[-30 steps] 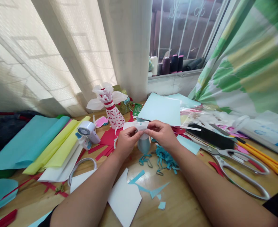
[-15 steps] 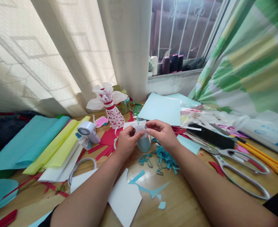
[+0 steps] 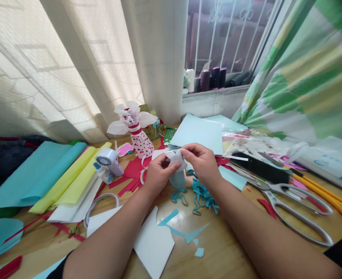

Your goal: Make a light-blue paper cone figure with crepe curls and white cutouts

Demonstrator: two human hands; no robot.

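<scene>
A small piece of white paper (image 3: pixel 176 157) is pinched between both hands above the middle of the table. My left hand (image 3: pixel 158 173) grips its left side, thumb in front. My right hand (image 3: pixel 199 159) has thumb and fingertips closed on its upper right edge. Directly below the paper shows a rounded light blue piece (image 3: pixel 177 180); whether it is joined to the white paper I cannot tell. Crinkled blue paper strips (image 3: pixel 206 195) lie by my right wrist. A white card with cut corners (image 3: pixel 154 242) rests between my forearms.
Large scissors (image 3: pixel 287 205) and a black phone (image 3: pixel 258 167) lie at right. Behind my hands stand light blue sheets (image 3: pixel 200 133) and a heart-patterned paper cone (image 3: pixel 142 142). A white-purple device (image 3: pixel 109 161), glue bottle (image 3: pixel 103 174) and tape roll (image 3: pixel 97 205) are at left.
My right hand has shifted slightly, its fingertips now higher on the white paper's edge. The paper has tilted a little. My left hand keeps its grip, and the table items are unmoved.
</scene>
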